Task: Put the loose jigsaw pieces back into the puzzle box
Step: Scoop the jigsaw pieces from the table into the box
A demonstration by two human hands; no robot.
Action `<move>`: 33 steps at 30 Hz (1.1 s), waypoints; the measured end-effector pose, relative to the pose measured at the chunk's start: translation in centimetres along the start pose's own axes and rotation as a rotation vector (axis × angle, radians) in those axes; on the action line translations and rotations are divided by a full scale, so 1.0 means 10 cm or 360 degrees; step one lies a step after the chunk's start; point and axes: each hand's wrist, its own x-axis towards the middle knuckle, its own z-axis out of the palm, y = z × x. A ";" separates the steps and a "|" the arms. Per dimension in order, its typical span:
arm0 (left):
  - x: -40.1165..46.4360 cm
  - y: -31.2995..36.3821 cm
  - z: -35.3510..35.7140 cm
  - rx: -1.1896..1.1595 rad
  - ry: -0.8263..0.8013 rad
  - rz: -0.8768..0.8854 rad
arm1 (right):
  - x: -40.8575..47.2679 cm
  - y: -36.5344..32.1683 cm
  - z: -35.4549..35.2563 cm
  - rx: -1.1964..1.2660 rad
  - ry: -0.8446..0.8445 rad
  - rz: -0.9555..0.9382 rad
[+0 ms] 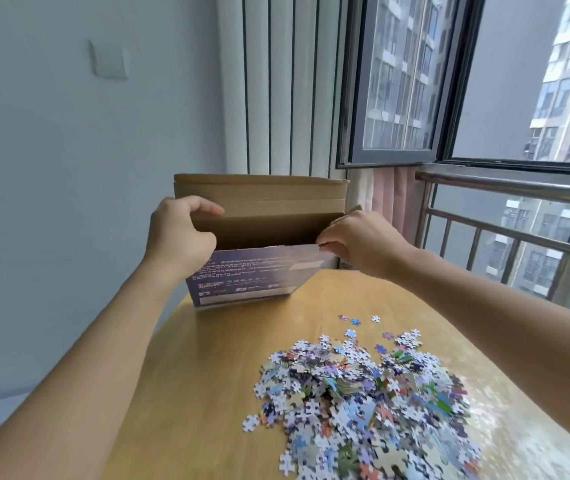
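The puzzle box [252,277] stands at the far end of the wooden table [207,375], purple printed side toward me, its brown cardboard lid raised behind it and the inside showing. My left hand [181,237] grips the box's left top corner. My right hand [359,239] pinches the right end of the front wall's top edge. A big heap of loose jigsaw pieces [370,403] lies on the table near me at the right, with a few stray pieces [354,322] between heap and box.
The table's curved edge runs close to a grey wall on the left. Behind the box are white vertical slats [276,81], an open window [404,77], a pink curtain [389,199] and a metal railing [505,188] at the right.
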 end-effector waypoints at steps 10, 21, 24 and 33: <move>-0.57 -0.74 0.44 0.0007 0.0321 -0.0156 | -0.95 0.16 0.80 0.0598 0.0451 0.0860; -0.82 -1.23 0.83 -0.0079 0.0506 -0.0283 | -1.08 0.63 1.96 0.1099 -0.1120 0.1497; -0.84 -1.30 0.89 -0.0082 0.0501 -0.0295 | -0.91 0.65 2.00 0.0966 -0.1226 0.1363; -0.59 -1.52 0.91 -0.0184 0.0455 -0.0370 | -1.07 1.05 1.64 0.1242 -0.0559 0.1796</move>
